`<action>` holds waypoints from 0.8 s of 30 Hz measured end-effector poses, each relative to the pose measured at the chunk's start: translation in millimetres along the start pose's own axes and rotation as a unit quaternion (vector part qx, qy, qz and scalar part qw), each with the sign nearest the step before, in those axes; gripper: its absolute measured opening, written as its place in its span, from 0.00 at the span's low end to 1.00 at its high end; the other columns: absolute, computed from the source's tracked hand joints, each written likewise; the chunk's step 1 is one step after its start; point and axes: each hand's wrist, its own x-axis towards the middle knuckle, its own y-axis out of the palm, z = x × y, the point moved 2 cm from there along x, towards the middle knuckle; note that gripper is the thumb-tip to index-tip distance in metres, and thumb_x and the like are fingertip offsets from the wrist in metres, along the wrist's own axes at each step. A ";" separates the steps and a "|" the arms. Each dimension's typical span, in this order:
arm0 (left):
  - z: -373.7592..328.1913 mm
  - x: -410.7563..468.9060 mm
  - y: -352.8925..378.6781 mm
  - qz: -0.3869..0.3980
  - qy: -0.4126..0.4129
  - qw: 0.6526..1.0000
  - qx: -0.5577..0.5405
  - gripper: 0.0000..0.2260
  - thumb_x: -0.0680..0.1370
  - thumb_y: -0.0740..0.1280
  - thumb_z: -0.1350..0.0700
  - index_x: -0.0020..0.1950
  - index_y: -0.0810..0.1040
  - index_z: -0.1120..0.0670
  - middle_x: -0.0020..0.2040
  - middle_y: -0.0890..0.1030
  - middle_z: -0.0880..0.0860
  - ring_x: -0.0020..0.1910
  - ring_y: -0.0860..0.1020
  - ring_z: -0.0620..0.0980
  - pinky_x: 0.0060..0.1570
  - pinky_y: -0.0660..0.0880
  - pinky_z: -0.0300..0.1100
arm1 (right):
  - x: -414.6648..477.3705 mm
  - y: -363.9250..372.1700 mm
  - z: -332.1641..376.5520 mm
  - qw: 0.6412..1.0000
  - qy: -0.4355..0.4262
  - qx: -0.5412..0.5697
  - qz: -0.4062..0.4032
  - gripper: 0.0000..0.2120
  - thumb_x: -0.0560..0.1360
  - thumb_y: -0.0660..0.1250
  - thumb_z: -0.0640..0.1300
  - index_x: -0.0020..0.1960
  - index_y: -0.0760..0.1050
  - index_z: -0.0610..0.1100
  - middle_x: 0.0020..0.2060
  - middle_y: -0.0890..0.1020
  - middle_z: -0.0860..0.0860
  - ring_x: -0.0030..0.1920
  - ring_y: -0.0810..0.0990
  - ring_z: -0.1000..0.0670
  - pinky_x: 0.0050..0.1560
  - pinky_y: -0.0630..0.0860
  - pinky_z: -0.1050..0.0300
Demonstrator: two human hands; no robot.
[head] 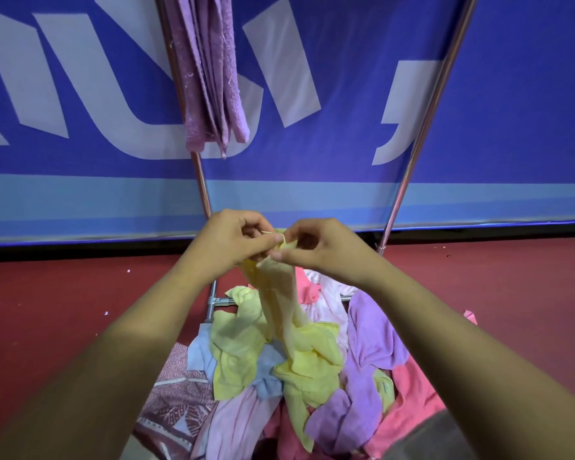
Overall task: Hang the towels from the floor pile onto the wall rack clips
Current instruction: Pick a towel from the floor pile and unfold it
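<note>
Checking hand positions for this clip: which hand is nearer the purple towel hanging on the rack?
Left. The left hand is almost straight below the hanging purple towel; the right hand is below and farther right. Both pinch the yellow towel.

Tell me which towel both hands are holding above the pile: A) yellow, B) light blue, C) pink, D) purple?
A: the left hand and right hand both pinch the top edge of the yellow towel, whose lower end trails into the pile.
</note>
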 end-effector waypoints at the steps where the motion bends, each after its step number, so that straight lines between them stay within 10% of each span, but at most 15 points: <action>1: 0.3 0.0 -1.1 0.003 -0.002 1.000 0.000 0.06 0.74 0.75 0.55 0.41 0.83 0.57 0.32 0.83 0.55 0.33 0.79 0.49 0.41 0.79 0.47 | 1.0 2.5 -1.6 1.000 -0.004 -0.029 -0.001 0.14 0.70 0.77 0.56 0.46 0.80 0.47 0.30 0.76 0.56 0.30 0.70 0.58 0.34 0.67 0.64; 8: -4.7 -2.3 -1.8 -0.018 0.006 0.997 0.075 0.08 0.74 0.75 0.53 0.38 0.82 0.55 0.28 0.82 0.53 0.27 0.76 0.42 0.31 0.70 0.31 | 2.3 11.5 -2.0 1.000 0.004 -0.008 -0.016 0.15 0.71 0.74 0.60 0.46 0.81 0.48 0.27 0.72 0.57 0.28 0.68 0.57 0.32 0.64 0.64; 15: -1.5 -1.2 -4.1 -0.015 -0.001 0.995 0.097 0.11 0.74 0.74 0.50 0.37 0.81 0.54 0.29 0.82 0.52 0.29 0.78 0.46 0.34 0.73 0.38 | 4.4 13.0 -5.8 0.993 0.005 -0.108 -0.048 0.05 0.75 0.65 0.40 0.43 0.78 0.48 0.29 0.75 0.54 0.30 0.72 0.57 0.32 0.67 0.60; 24: 8.5 1.1 -20.7 -0.039 0.043 0.974 0.218 0.10 0.74 0.74 0.47 0.39 0.80 0.51 0.30 0.80 0.49 0.32 0.78 0.45 0.37 0.74 0.37 | 7.4 -9.8 -15.7 0.994 -0.005 -0.053 -0.099 0.07 0.80 0.67 0.45 0.44 0.78 0.45 0.28 0.79 0.53 0.28 0.76 0.56 0.35 0.71 0.59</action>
